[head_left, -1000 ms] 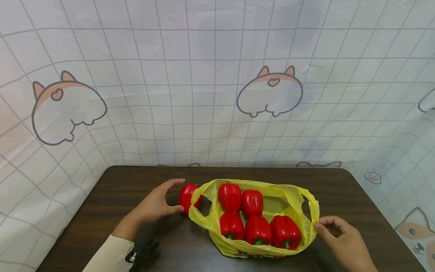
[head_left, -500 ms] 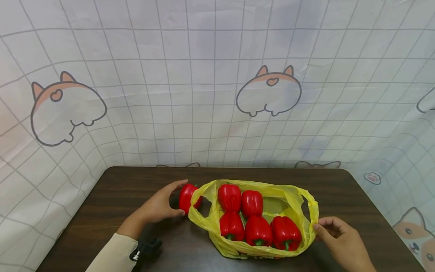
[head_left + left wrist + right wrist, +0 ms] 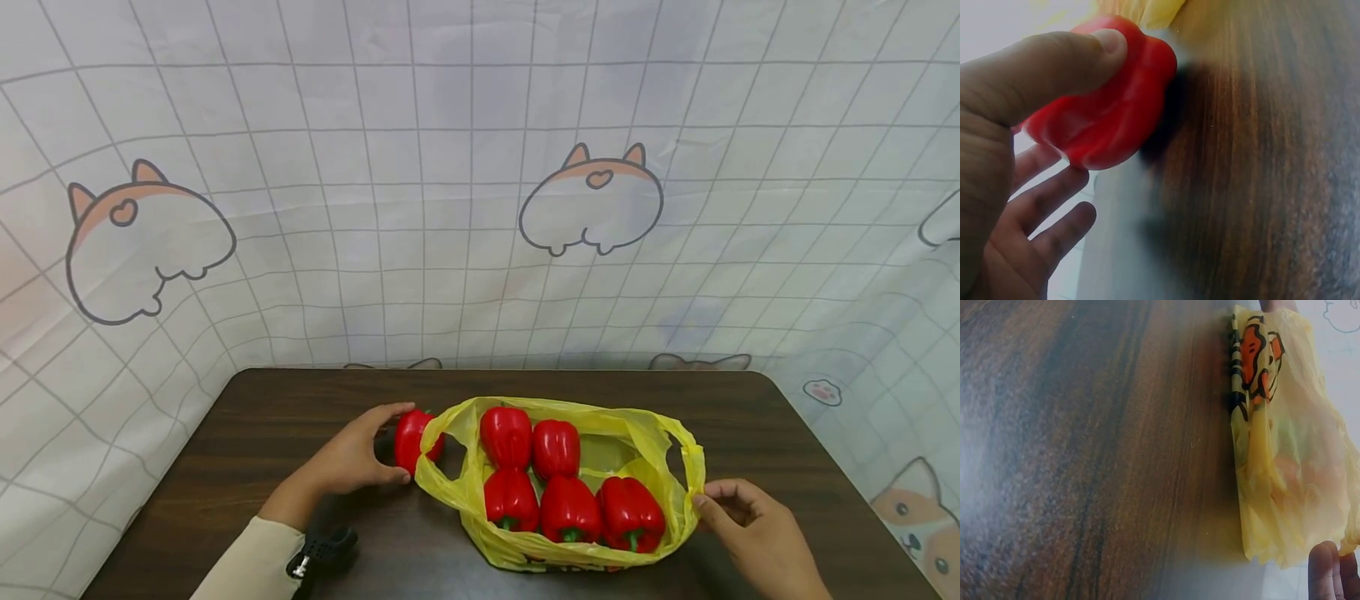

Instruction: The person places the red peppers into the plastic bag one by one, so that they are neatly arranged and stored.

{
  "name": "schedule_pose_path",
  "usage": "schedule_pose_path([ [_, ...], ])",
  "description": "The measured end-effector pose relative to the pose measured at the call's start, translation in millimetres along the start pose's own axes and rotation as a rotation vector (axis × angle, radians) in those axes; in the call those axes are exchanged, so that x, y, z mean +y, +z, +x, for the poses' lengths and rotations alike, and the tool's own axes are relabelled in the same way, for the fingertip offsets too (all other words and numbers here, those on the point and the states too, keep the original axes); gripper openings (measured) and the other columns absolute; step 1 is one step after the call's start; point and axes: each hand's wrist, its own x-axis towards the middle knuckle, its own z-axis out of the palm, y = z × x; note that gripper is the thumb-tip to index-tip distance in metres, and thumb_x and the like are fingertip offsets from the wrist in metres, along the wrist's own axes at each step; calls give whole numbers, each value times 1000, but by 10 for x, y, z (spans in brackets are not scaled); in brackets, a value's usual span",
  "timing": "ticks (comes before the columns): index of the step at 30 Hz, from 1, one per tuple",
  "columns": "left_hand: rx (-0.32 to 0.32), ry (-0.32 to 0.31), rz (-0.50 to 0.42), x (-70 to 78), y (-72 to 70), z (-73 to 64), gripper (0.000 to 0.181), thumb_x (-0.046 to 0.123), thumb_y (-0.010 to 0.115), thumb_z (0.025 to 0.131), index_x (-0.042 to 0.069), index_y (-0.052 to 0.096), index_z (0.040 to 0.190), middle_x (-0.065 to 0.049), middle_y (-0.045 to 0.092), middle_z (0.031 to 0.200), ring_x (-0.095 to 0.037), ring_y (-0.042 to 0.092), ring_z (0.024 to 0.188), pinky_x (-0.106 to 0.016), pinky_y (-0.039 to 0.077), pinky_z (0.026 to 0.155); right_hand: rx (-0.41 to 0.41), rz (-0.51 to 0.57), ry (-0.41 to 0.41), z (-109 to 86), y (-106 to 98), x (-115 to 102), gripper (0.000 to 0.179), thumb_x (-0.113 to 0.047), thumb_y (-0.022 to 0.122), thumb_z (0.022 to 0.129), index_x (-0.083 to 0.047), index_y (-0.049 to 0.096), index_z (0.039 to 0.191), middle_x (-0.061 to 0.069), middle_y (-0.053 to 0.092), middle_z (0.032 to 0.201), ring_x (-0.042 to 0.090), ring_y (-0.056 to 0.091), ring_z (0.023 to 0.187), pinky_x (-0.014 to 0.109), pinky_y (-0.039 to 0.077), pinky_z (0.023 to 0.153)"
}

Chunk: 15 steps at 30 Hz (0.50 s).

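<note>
A red bell pepper [image 3: 409,440] sits on the table left of a yellow plastic bag [image 3: 480,521]. My left hand [image 3: 348,454] grips it, the thumb [image 3: 1082,59] laid on its near side and the fingers reaching round the far side, partly hidden. The bag stands with its mouth spread wide, and several red bell peppers [image 3: 572,507] lie inside. On the right, my right hand [image 3: 765,537] pinches the bag's right handle [image 3: 697,471] between thumb and fingers. The right wrist view shows the bag's side [image 3: 1294,487] with an orange and black print.
A dark wood-grain table [image 3: 285,408] lies under everything. White cloth [image 3: 450,208] with a grid and cartoon animals hangs behind and at both sides. The bag's left handle [image 3: 442,487] loops out in front of the gripped pepper.
My left hand has moved slightly right, closing from around the loose pepper to a grip on it. The right hand and the bag hardly differ.
</note>
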Motion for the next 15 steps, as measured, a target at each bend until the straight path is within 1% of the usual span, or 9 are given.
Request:
schedule_pose_path([
  [2,12,-5,-6,-22,-13,2,96,25,96,70,15,46,151,-4,52,146,-30,55,128,-50,50,102,-1,2,4,11,6,-10,46,-40,73,96,0,65,117,6,75,100,18,73,84,27,55,68],
  [6,61,-9,-11,-68,-57,-3,95,28,96,70,15,48,150,-5,53,144,-30,57,125,-50,53,99,-3,12,11,27,17,-42,47,-41,74,95,0,65,117,7,74,100,18,73,85,27,56,68],
  [10,110,5,-15,-101,-133,-4,94,29,95,71,15,48,150,-7,53,144,-34,59,121,-52,55,95,-7,22,18,36,20,-78,47,-40,73,96,0,65,118,7,74,102,18,74,86,26,56,69],
  [15,133,9,-46,-108,-238,9,92,28,95,72,16,47,150,-10,52,145,-38,59,120,-53,56,91,-11,17,28,55,21,-108,48,-43,73,96,0,65,118,7,75,103,18,74,87,25,56,70],
])
